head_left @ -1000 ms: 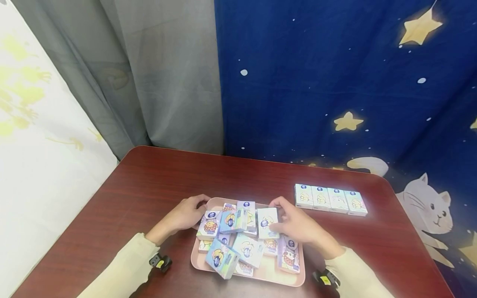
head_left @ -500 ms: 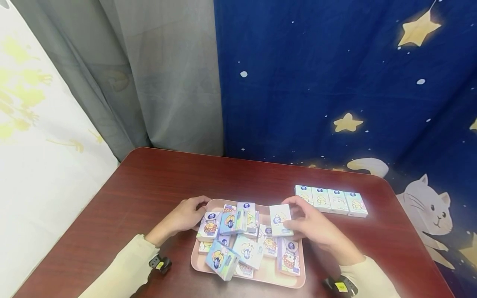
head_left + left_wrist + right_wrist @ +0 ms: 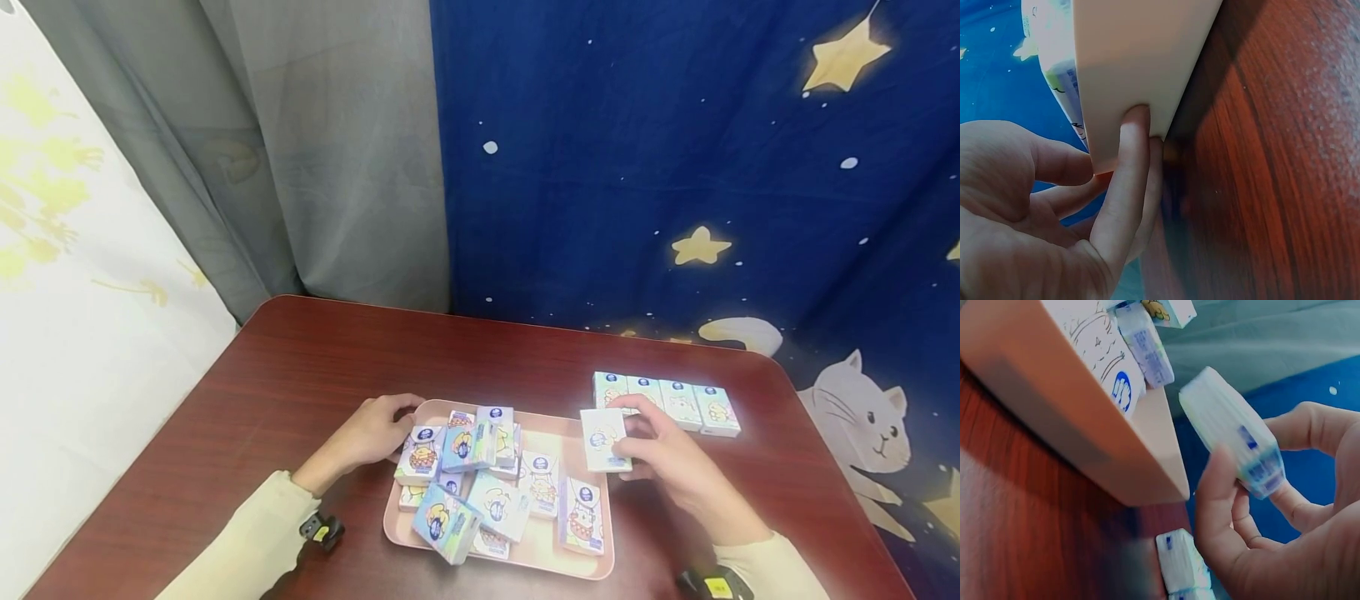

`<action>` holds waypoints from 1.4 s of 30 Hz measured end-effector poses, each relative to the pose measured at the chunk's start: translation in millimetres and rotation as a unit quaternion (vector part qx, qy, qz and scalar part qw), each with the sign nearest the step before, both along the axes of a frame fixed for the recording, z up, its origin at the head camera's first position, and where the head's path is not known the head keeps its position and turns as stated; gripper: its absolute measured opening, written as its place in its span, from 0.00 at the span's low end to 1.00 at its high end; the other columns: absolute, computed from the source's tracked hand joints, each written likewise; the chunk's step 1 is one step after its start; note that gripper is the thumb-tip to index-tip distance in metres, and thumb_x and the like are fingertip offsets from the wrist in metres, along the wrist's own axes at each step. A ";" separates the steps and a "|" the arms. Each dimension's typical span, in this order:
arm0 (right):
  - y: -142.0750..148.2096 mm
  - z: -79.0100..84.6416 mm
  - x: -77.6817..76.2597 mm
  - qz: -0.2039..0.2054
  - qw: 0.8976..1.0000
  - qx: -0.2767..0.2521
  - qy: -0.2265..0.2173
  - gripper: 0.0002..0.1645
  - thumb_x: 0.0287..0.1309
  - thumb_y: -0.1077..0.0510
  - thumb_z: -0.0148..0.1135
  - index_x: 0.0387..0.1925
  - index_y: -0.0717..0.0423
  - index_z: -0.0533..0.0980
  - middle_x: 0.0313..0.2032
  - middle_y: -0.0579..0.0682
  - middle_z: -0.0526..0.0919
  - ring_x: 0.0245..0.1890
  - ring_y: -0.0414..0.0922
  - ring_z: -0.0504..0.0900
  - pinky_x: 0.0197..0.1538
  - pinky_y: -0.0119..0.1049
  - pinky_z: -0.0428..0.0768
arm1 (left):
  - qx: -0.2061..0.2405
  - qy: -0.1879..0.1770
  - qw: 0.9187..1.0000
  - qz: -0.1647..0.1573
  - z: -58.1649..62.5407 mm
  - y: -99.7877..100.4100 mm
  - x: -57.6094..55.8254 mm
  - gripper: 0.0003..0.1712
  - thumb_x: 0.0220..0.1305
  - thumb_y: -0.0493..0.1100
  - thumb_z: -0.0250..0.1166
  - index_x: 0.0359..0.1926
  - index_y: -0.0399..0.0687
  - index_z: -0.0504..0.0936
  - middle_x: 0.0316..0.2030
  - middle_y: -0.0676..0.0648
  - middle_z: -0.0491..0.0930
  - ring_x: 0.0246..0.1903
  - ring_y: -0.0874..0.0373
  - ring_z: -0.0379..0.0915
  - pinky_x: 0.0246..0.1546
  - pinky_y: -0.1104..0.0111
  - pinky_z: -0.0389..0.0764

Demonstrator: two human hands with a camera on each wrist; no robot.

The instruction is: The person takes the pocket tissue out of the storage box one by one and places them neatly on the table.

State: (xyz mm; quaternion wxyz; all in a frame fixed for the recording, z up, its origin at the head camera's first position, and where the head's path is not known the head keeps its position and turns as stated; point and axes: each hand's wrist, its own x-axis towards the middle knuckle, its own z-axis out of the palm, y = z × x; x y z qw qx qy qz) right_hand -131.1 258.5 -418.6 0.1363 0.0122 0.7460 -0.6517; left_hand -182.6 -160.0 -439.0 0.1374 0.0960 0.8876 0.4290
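Note:
A pink tray (image 3: 553, 569) holds a loose pile of several small tissue packs (image 3: 500, 504) with cartoon prints. At its far left corner my left hand (image 3: 378, 432) grips the edge; in the left wrist view the thumb is at the rim and fingers (image 3: 1130, 169) press the outer wall. My right hand (image 3: 667, 450) pinches one white and pale-green tissue pack (image 3: 602, 440) between thumb and fingers, over the tray's far right corner. The right wrist view shows this pack raised above the tray wall (image 3: 1085, 419), its narrow side facing the camera.
Behind and to the right of the tray, a row of several tissue packs (image 3: 681, 406) stands side by side on the dark red table (image 3: 300, 367). My right fingers overlap the row's left packs in the head view. Grey and blue curtains (image 3: 570, 167) hang behind the table.
My right hand has lifted the white tissue pack off the pile and carried it right to the tray's corner, uncovering a pack beneath. The left hand has stayed at the tray.

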 end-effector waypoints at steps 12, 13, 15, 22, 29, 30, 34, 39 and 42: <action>17.7 -9.9 3.6 -0.058 0.998 0.000 -0.036 0.34 0.61 0.73 0.56 0.69 0.61 0.64 0.48 0.54 0.82 0.40 0.49 0.86 0.36 0.42 0.83 | 0.001 -0.002 1.000 0.002 0.2 -1.0 0.6 0.20 0.81 0.34 0.58 0.68 0.34 0.82 0.33 0.45 0.86 0.28 0.56 0.86 0.26 0.62 0.89; 18.5 -10.7 3.5 -0.060 0.997 0.001 -0.038 0.34 0.62 0.73 0.56 0.69 0.61 0.64 0.48 0.54 0.82 0.39 0.49 0.86 0.36 0.41 0.82 | 0.000 -0.001 1.000 0.002 0.3 -1.0 0.7 0.20 0.81 0.34 0.58 0.68 0.34 0.82 0.33 0.45 0.86 0.28 0.56 0.86 0.26 0.62 0.89; 20.6 -12.9 3.3 -0.061 0.997 0.002 -0.042 0.33 0.62 0.73 0.56 0.69 0.61 0.65 0.46 0.53 0.83 0.38 0.48 0.86 0.35 0.40 0.81 | -0.002 0.001 1.000 0.001 0.5 -1.0 0.7 0.20 0.81 0.34 0.58 0.68 0.34 0.82 0.33 0.45 0.86 0.28 0.56 0.86 0.25 0.62 0.88; 25.3 -22.5 1.7 -0.069 0.997 0.023 -0.039 0.34 0.62 0.72 0.59 0.69 0.64 0.65 0.44 0.53 0.84 0.37 0.47 0.86 0.37 0.40 0.84 | 0.001 0.000 1.000 0.000 1.3 -0.4 0.3 0.20 0.82 0.34 0.58 0.68 0.34 0.82 0.32 0.45 0.85 0.27 0.56 0.85 0.25 0.62 0.88; 22.1 -31.4 -1.8 -0.080 0.994 0.070 -0.032 0.35 0.59 0.71 0.65 0.67 0.65 0.67 0.43 0.54 0.83 0.34 0.48 0.84 0.33 0.41 0.84 | 0.001 0.000 1.000 0.000 1.3 0.1 -0.4 0.20 0.82 0.34 0.57 0.68 0.33 0.82 0.31 0.45 0.86 0.26 0.56 0.86 0.25 0.62 0.88; 21.5 -32.4 -2.2 -0.080 0.994 0.071 -0.030 0.34 0.59 0.71 0.66 0.67 0.65 0.67 0.42 0.53 0.83 0.33 0.48 0.83 0.32 0.41 0.84 | 0.001 0.001 1.000 0.000 1.2 0.2 -0.5 0.20 0.82 0.34 0.57 0.68 0.33 0.82 0.32 0.45 0.86 0.26 0.56 0.86 0.25 0.62 0.88; 18.9 -34.7 -3.5 -0.081 0.993 0.080 -0.022 0.34 0.59 0.72 0.67 0.66 0.66 0.68 0.40 0.54 0.82 0.32 0.48 0.83 0.32 0.42 0.86 | 0.003 -0.001 1.000 0.000 1.0 0.3 -0.6 0.20 0.82 0.34 0.57 0.68 0.33 0.82 0.32 0.45 0.86 0.27 0.56 0.86 0.25 0.62 0.89; 17.0 -34.8 -4.4 -0.077 0.989 0.129 -0.005 0.34 0.61 0.71 0.69 0.67 0.67 0.69 0.43 0.60 0.81 0.33 0.49 0.84 0.33 0.43 0.88 | -0.003 0.001 1.000 0.001 0.7 0.5 -0.8 0.20 0.82 0.34 0.58 0.68 0.34 0.82 0.32 0.45 0.86 0.27 0.56 0.86 0.25 0.62 0.88; 17.5 -34.3 -4.2 -0.073 0.983 0.170 0.006 0.34 0.62 0.69 0.71 0.67 0.66 0.70 0.45 0.62 0.81 0.33 0.49 0.84 0.33 0.42 0.89 | -0.002 -0.002 1.000 0.002 0.7 0.5 -0.8 0.20 0.82 0.34 0.58 0.69 0.34 0.82 0.32 0.45 0.86 0.27 0.56 0.86 0.25 0.62 0.89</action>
